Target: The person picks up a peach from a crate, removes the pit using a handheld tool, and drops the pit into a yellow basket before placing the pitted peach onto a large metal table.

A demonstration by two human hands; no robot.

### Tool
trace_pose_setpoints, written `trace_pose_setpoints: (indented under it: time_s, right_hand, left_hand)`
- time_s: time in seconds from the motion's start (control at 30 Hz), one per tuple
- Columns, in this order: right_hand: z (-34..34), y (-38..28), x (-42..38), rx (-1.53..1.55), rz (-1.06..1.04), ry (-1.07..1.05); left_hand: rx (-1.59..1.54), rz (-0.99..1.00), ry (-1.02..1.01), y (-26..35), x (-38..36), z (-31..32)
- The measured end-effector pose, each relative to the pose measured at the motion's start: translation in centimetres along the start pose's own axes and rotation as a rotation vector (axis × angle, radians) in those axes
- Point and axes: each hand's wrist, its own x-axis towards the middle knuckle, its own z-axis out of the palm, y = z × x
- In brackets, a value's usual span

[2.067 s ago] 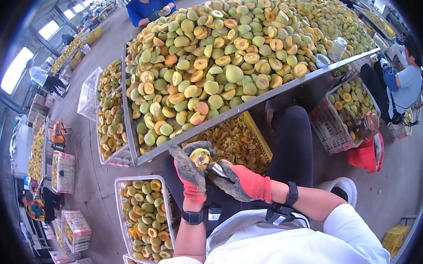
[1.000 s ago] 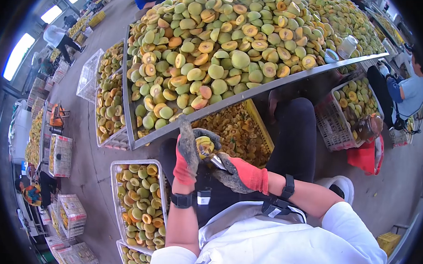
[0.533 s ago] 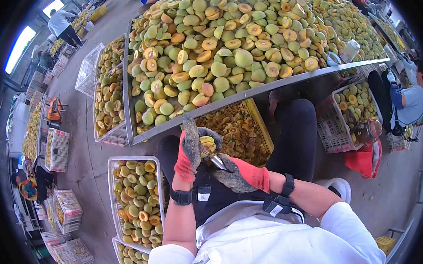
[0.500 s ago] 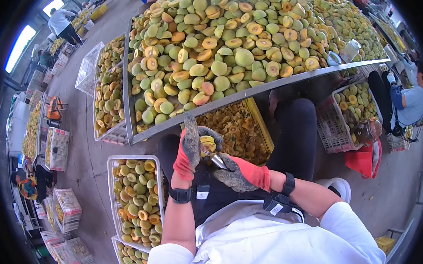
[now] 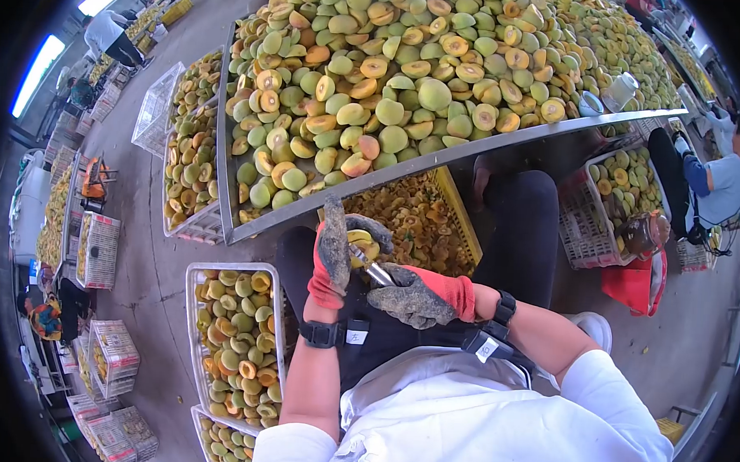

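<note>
My left hand (image 5: 338,252), in a red glove with a grey coated palm, is closed around a yellow-fleshed peach half (image 5: 363,245). The thumb points up beside the fruit. My right hand (image 5: 417,296), gloved the same way, grips a short shiny metal tool (image 5: 378,273). The tool's tip reaches the cut face of the fruit; its exact shape is hidden there. Both hands are above my lap, just in front of the metal table edge. Below and beyond them, a yellow crate (image 5: 456,214) holds brownish-orange fruit scraps.
A metal-rimmed table (image 5: 443,158) carries a large heap of halved peaches. White crates of fruit stand at my left (image 5: 190,306) and right (image 5: 582,228). A red bag (image 5: 636,285) hangs by the right crate. A co-worker (image 5: 719,180) sits at the far right.
The camera view has shifted slightly. My right hand has turned a little around the tool, its back now facing up more. Both hands keep their holds at the fruit.
</note>
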Motion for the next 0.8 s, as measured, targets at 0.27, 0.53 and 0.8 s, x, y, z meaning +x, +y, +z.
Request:
trace_pose_setpoints:
  time_s: [0.27,0.53,0.8]
  right_hand:
    - [0.3,-0.4,0.1,0.159,-0.081,-0.033]
    - [-1.4,-1.1,-3.5,-0.474,-0.31,0.184]
    - [0.2,-0.8,-2.3,0.084,-0.443,0.382]
  left_hand:
    - [-0.112,0.111,0.294,0.7,0.2,4.4]
    - [-0.54,0.169,0.3,-0.9,1.6,2.9]
    - [-0.154,0.55,0.336,-0.8,2.2,4.8]
